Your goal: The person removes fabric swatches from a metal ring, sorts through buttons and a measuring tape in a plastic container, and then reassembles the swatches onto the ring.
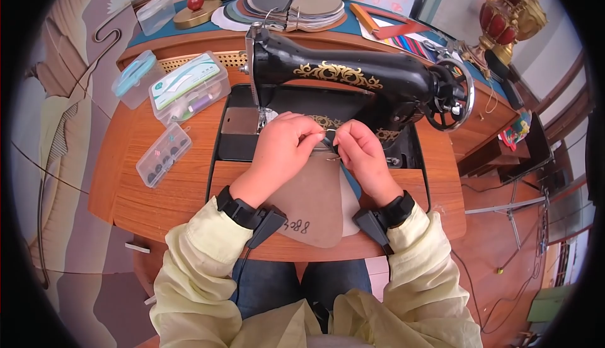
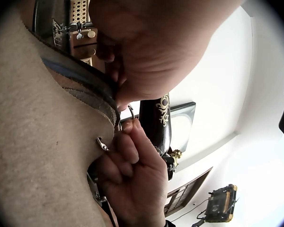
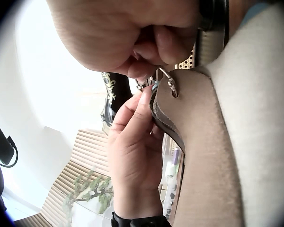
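A brown leather-like swatch point(image 1: 315, 203) with handwritten digits lies over a pale swatch point(image 1: 350, 209) and a blue one, between the forearms. A metal ring point(image 2: 131, 111) passes through a hole near the narrow end; its hinge point(image 3: 171, 85) shows against the brown face. My right hand point(image 1: 365, 159) pinches the ring between thumb and forefinger. Opposite it, my left hand point(image 1: 285, 149) pinches the ring close by the swatch edges, fingertips nearly meeting the right hand's. Partly hidden by fingers, the ring's ends do not show fully.
Just beyond the hands stands a black sewing machine point(image 1: 340, 64), its handwheel point(image 1: 450, 96) at right. Plastic boxes, including a button case point(image 1: 164, 157), sit at left on the wooden table point(image 1: 123, 178). Behind lie a ringed swatch stack point(image 1: 315, 7) and a red set square point(image 1: 400, 26).
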{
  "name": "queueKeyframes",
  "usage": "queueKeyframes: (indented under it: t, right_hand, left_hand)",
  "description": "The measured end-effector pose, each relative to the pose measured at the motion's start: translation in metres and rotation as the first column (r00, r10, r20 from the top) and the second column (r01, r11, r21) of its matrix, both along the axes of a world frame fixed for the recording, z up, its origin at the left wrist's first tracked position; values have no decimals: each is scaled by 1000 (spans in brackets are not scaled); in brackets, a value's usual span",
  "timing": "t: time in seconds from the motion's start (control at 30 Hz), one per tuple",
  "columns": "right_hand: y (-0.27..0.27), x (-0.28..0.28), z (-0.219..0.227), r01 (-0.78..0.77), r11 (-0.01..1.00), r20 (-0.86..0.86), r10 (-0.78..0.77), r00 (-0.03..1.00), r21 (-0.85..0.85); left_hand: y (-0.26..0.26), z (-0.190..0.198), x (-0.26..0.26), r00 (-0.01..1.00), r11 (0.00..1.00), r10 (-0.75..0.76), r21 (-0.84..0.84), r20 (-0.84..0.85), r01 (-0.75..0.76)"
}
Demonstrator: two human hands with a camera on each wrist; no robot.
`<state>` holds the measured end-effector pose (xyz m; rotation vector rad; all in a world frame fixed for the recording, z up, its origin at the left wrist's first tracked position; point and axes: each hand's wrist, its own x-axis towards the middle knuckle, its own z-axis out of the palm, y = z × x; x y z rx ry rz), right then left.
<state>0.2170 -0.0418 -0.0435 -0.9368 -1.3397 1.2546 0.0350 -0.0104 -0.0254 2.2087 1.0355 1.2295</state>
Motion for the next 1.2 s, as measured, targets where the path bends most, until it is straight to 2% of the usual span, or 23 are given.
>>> queueKeyframes:
  t: [0.13,0.33,0.43,0.47,0.57,0.67,0.77,0.87,0.97,1.0,1.13,1.2]
  right_hand:
    - [-2,-3,3,73,997,56,-72,996,-34]
    - [-1,-3,1,92,995,30,-91,995,-32]
    - [0,-4,-1,117,993,55,-116,992,-20]
    - [0,-5,-1,130,991,67,-129,989,-13]
    - [1,5,5,77,990,-148,-95,984,-121]
    - [2,4,3,67,997,-207,-71,976,-25]
    - [-2,0,2,25,997,-300,-2,954,75]
    - [-2,1,4,19,985,-347,42,937,172]
    - [-2,4,6,11,977,-364,69,929,213]
    - [-2,4,6,7,978,-374,74,924,210]
    - [-2,5,5,-62,973,-397,149,906,222]
    - [-5,2,9,-42,977,-363,118,924,211]
  left_hand:
    - [-2,-2,1,996,981,-20,-188,87,36]
    - [2,-9,1,991,964,-43,-256,128,75]
    - [3,-7,-1,995,957,-48,-282,86,71]
    - [6,-11,-1,989,947,-46,-309,143,89]
    - [15,-22,-5,960,916,-19,-381,279,129]
    - [21,-25,-9,942,896,31,-426,333,122]
    - [23,-24,-9,885,888,28,-418,465,192]
    - [12,-7,-7,906,763,-3,-585,423,276]
    - [8,-11,-6,921,832,-177,-447,348,329]
    - [5,-11,-5,907,816,-192,-453,374,360]
    - [12,-21,-9,939,808,-151,-508,310,298]
    - [10,-15,-8,928,776,-154,-540,339,326]
